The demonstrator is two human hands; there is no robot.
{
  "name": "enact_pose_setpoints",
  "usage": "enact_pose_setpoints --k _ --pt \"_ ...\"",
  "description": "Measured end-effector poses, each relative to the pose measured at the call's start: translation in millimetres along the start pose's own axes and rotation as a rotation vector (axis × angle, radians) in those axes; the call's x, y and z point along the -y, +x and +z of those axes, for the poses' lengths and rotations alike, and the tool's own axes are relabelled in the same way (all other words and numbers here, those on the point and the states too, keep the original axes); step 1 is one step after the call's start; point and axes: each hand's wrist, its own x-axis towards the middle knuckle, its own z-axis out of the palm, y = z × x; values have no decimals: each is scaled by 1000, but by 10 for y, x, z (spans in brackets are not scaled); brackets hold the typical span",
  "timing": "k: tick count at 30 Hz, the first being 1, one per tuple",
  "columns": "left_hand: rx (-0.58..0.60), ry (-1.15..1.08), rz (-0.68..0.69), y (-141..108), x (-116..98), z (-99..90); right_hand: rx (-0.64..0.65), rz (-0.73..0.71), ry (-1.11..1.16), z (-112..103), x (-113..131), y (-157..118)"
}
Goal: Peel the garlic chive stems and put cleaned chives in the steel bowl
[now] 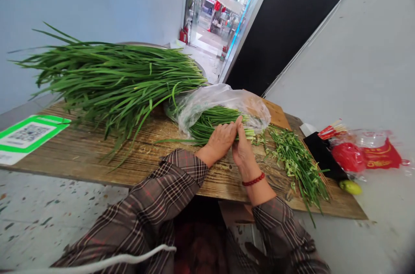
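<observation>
Long green chives (214,120) lie inside an open clear plastic bag (223,94) on the wooden table (129,166). Both of my hands meet at the near edge of this bunch, by its pale stem ends. My left hand (222,139) rests with fingers closed against the stems. My right hand (242,146), with a red bead bracelet on the wrist, touches the left one at the fingertips; what its fingers hold is too small to make out. A large heap of chives (126,75) spreads over the left side, beyond the bag.
Loose trimmed leaves (296,161) lie right of my hands. A black box (324,155), red plastic packaging (366,155) and a yellow-green fruit (350,186) are at the far right. A green-framed QR card (27,135) lies at the left. Behind, a glass door opens onto a street.
</observation>
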Motion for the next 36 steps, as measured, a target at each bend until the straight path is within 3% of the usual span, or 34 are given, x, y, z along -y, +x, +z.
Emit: enact_pose_setpoints --k 5,10,16,21,28,31,36 --pt "-77 -18 33 5 -7 -11 -116 85 124 150 63 -12" --pt "-98 -83 -59 35 57 -4 -196 -63 124 112 219 41" --pt "-97 -86 -66 70 224 -6 -129 -126 233 -59 644 158" --pt "31 -87 -269 81 377 -19 -186 -228 278 -336 1195 257" --pt "83 -202 -430 87 486 61 -258 -381 281 -831 1805 351" --pt "-24 -402 -603 98 625 101 -305 -460 288 -1174 2085 407" --pt "-158 -549 -731 169 809 119 -431 -549 267 -1617 2439 369"
